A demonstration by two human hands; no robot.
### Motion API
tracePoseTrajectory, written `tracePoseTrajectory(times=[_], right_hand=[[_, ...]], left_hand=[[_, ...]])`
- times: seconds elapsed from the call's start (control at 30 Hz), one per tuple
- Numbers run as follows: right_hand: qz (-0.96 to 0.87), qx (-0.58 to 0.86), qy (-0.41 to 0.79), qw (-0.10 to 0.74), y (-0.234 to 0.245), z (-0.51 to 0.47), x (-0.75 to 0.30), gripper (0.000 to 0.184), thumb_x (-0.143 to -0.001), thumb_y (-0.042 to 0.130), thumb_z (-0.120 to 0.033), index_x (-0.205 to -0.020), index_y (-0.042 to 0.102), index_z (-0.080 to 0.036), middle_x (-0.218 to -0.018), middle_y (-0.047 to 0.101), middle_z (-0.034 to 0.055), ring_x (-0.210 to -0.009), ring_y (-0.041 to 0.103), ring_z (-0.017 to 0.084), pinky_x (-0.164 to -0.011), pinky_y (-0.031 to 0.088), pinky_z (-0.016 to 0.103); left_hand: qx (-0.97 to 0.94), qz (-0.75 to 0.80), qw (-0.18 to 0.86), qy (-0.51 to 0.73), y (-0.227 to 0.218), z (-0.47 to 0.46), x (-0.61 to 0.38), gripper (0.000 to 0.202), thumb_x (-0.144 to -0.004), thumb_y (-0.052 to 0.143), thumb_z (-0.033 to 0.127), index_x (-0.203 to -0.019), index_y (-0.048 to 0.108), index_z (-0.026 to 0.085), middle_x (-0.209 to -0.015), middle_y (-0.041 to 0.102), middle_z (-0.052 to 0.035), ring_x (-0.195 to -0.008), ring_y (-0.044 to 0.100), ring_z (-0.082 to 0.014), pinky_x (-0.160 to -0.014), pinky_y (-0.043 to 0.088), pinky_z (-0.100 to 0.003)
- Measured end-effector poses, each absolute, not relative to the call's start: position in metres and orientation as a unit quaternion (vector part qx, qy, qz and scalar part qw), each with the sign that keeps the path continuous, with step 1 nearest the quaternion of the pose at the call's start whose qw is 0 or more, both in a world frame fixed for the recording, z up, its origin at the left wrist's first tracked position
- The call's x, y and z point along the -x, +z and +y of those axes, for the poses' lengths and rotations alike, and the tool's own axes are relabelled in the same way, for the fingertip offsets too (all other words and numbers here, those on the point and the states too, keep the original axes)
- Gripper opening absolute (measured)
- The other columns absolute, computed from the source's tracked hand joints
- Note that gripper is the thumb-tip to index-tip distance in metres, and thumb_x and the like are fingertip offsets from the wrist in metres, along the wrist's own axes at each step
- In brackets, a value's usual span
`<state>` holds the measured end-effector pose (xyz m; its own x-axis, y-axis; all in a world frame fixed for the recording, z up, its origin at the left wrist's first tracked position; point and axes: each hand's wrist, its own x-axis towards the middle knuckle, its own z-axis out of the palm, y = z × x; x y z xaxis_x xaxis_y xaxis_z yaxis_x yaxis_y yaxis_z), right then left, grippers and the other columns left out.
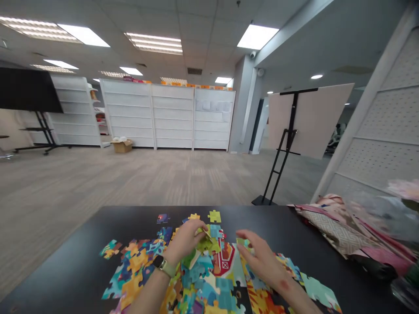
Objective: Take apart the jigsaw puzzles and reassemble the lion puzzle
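A colourful jigsaw puzzle [209,279] lies partly joined on a black table [81,270]. My left hand [186,242], with a watch on the wrist, pinches a yellow-green puzzle piece [207,233] above the middle of the puzzle. My right hand [260,257] hovers just to the right with curled fingers holding a small pale green piece [244,241] at the fingertips. Loose pieces lie beyond the hands, among them a green piece [214,216], a yellow piece [194,216] and a dark blue piece [163,218].
Patterned fabric and bags [353,231] are piled on the table's right end. Beyond the table are open carpet floor, a black easel stand [281,157] with a board, white shelving [170,117], a cardboard box [122,145] and a screen on a stand [29,93].
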<state>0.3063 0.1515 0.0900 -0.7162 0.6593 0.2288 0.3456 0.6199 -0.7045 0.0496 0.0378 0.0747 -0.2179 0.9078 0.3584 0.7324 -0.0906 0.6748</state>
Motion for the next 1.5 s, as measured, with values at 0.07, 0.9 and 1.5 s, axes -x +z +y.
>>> tracePoseTrajectory(times=[0.07,0.9,1.5], right_hand=[[-0.865,0.246,0.389,0.198,0.093,0.152,-0.267,0.034,-0.085,0.062,-0.034,-0.117,0.068,-0.026,-0.109,0.073,0.0067,-0.095,0.068,0.026,-0.082,0.053,0.037],[-0.934,0.187,0.242,0.186,0.063,0.181,-0.25,0.045,-0.086,0.056,-0.032,-0.131,0.065,-0.027,-0.14,0.06,0.0087,-0.133,0.047,0.032,-0.11,0.036,0.046],[-0.898,0.383,0.16,0.144,0.073,0.232,-0.302,0.027,-0.065,0.053,-0.016,-0.087,0.069,-0.019,-0.1,0.069,0.012,-0.098,0.061,0.032,-0.084,0.043,0.04]], left_hand=[[-0.607,0.659,0.101,0.431,0.081,0.037,-0.053,0.012,-0.086,0.061,0.015,-0.089,0.07,0.022,-0.095,0.072,-0.003,-0.095,0.064,-0.0231,-0.088,0.047,-0.032],[-0.595,0.722,0.162,0.313,0.055,0.052,-0.069,0.105,-0.045,0.096,0.042,-0.141,0.054,0.027,-0.13,0.055,-0.0128,-0.123,0.048,-0.0397,-0.108,0.037,-0.052],[-0.577,0.731,0.103,0.349,0.058,0.045,-0.081,0.024,-0.083,0.062,0.03,-0.105,0.066,0.022,-0.106,0.066,-0.0076,-0.102,0.058,-0.0294,-0.09,0.045,-0.037]])
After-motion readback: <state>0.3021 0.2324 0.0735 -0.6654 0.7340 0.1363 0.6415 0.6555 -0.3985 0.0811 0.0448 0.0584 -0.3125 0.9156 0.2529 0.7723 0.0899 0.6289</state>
